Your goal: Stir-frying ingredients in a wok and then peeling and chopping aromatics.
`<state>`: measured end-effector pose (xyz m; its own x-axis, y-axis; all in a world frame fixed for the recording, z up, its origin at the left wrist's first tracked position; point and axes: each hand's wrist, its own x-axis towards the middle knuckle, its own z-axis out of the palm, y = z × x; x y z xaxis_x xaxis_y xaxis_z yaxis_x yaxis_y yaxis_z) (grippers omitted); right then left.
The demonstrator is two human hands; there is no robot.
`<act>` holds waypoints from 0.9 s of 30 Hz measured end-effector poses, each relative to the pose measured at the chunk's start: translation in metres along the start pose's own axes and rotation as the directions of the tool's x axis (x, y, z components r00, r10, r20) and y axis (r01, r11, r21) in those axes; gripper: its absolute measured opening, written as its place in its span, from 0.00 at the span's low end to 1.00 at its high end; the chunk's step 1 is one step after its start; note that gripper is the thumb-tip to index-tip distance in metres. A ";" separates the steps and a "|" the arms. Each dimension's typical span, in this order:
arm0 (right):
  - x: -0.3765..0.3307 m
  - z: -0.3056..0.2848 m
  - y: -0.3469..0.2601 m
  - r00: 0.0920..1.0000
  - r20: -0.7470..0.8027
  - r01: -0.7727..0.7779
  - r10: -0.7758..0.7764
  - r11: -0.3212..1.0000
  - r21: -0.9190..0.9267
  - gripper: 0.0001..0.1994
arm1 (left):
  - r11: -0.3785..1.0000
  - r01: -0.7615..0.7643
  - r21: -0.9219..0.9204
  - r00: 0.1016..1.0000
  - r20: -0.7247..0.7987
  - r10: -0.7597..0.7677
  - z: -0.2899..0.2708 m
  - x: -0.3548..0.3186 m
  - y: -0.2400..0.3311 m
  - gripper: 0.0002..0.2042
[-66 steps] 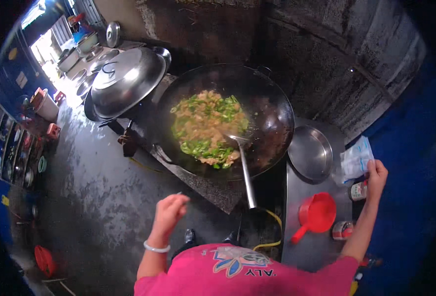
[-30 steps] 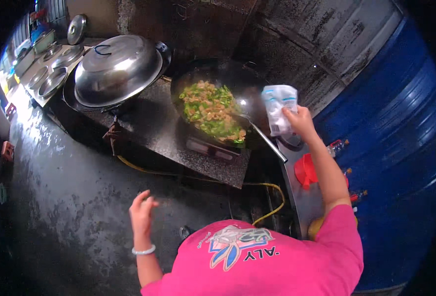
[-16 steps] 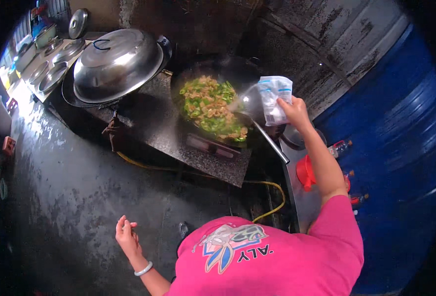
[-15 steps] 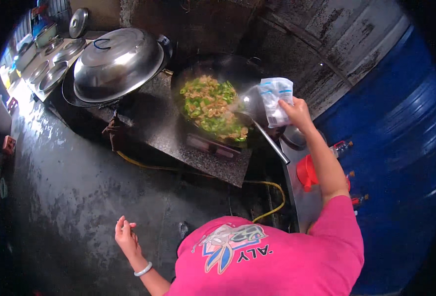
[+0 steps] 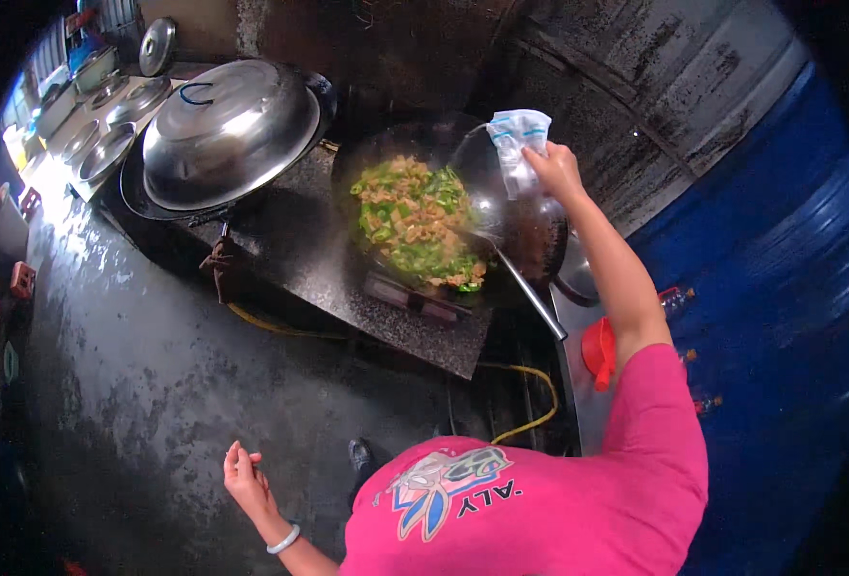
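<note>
You have one plastic bag point(image 5: 519, 144) pinched in your right hand point(image 5: 554, 168), held up over the far right rim of the one open wok point(image 5: 530, 226). One ladle point(image 5: 516, 278) leans in that wok, its handle running toward you beside the food point(image 5: 410, 216). A second wok sits to the left under a domed metal lid point(image 5: 228, 130). One red scoop point(image 5: 597, 350) lies on the side counter under your right forearm. Your left hand point(image 5: 245, 480) hangs low over the dark floor, fingers loosely spread, holding nothing. Since half a second ago the bag has stayed above the wok and your left hand has barely shifted.
</note>
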<state>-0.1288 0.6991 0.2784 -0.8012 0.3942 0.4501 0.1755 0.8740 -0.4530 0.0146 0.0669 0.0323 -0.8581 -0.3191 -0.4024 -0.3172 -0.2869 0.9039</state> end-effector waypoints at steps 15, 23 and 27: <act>0.037 -0.004 0.007 0.953 -0.298 0.030 -0.050 0.997 -0.072 0.18 | 1.000 0.018 0.003 0.999 -0.038 -0.018 0.013 0.002 0.002 0.13; 0.025 0.018 -0.054 0.975 -0.199 0.104 -0.095 0.994 0.033 0.17 | 1.000 -0.008 -0.005 1.000 0.025 0.009 0.011 0.004 0.006 0.13; 0.008 0.016 -0.063 0.988 -0.122 0.109 -0.100 0.991 0.070 0.16 | 1.000 -0.030 0.002 1.000 0.001 0.030 -0.007 0.004 -0.002 0.15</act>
<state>-0.1549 0.6429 0.2982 -0.7393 0.3361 0.5835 0.0461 0.8897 -0.4542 0.0146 0.0600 0.0284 -0.8675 -0.3265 -0.3752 -0.2922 -0.2757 0.9157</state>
